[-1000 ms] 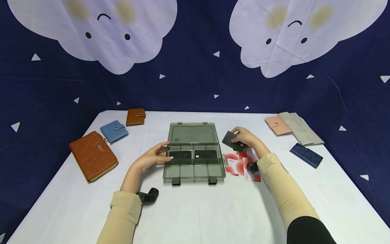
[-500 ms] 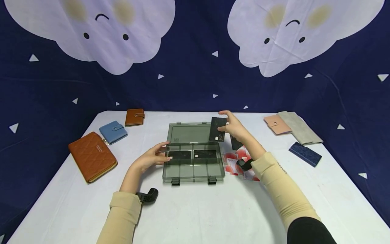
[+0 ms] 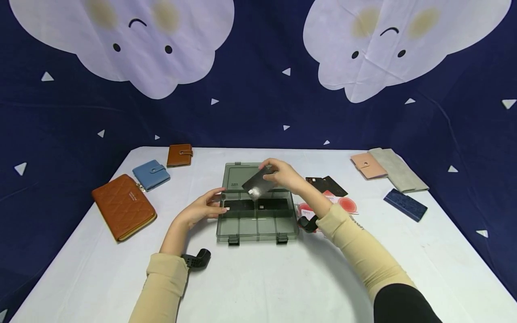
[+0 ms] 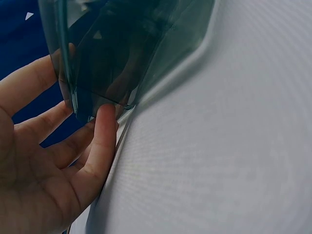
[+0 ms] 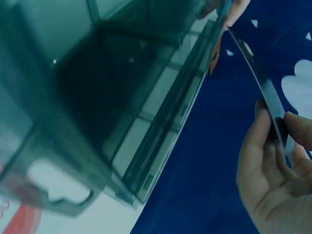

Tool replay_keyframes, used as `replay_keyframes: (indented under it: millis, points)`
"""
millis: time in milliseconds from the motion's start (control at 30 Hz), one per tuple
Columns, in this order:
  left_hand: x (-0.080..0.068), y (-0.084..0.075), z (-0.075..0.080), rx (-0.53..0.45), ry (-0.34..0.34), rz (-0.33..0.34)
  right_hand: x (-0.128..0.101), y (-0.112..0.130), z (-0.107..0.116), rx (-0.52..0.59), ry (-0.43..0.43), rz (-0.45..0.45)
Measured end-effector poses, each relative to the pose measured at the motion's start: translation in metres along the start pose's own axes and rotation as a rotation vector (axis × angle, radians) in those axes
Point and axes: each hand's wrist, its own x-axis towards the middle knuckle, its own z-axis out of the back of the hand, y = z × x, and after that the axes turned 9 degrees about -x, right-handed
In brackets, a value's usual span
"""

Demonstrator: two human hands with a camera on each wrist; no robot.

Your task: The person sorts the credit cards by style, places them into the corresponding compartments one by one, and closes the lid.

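A translucent grey-green plastic organizer box (image 3: 258, 226) lies with its lid raised back. Two black cards (image 3: 238, 206) lie in the rear compartments, one left and one right. My left hand (image 3: 202, 207) holds the box's left side, thumb (image 4: 105, 126) against the wall and fingers round the back corner. Over the lid's front part, my right hand (image 3: 284, 176) pinches a black card (image 3: 258, 181) between thumb and fingers, tilted, its shiny chip corner pointing down. That card appears edge-on in the right wrist view, held above the box.
Right of the box lie more black cards (image 3: 329, 185) and several red-and-white cards (image 3: 343, 202). A brown quilted wallet (image 3: 124, 206), a blue wallet (image 3: 151, 175) and a small brown wallet (image 3: 179, 155) lie left. Pink (image 3: 369, 166), grey (image 3: 397, 170) and navy (image 3: 405, 205) wallets lie right.
My right hand has picked a black card off the pile at the right, lifted it and carried it left over the box. My left hand stays at the box's side.
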Motion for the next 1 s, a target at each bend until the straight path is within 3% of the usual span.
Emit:
replay_keyframes:
  millis: [167,367,500,700,1000]
  points:
    - [0.000,0.000,0.000,-0.003,0.001,-0.001,0.002,0.004,-0.011,-0.093,0.022,-0.010]
    - [0.000,0.000,0.000,-0.017,0.005,-0.003,0.009,0.008,-0.026,-0.056,0.116,-0.089]
    - [0.000,0.000,0.001,-0.024,0.014,0.000,0.013,0.007,-0.035,-0.093,0.134,-0.121]
    - [0.001,0.000,0.001,-0.015,0.017,0.004,0.012,0.008,-0.043,-0.237,0.158,-0.119]
    - [0.001,0.001,0.001,-0.008,0.005,0.000,0.008,0.010,-0.044,-0.431,0.272,-0.092]
